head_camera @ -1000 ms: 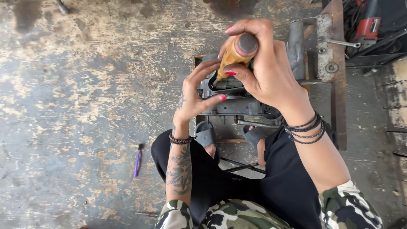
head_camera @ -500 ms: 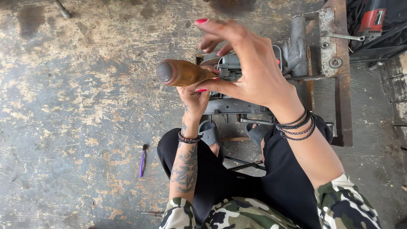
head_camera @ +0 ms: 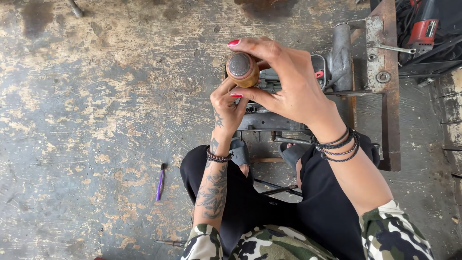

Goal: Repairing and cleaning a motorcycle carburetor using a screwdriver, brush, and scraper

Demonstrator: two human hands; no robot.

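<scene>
The big gray floor is lying under everything. A metal machine is sitting near the person's feet. The right hand is squeezing a wooden handle from above, standing it over the machine. The left hand is wrapping its fingers under the handle. The work looks unfinished. A purple pen is lying left.

head cam | straight down | close above hands | single view
</scene>
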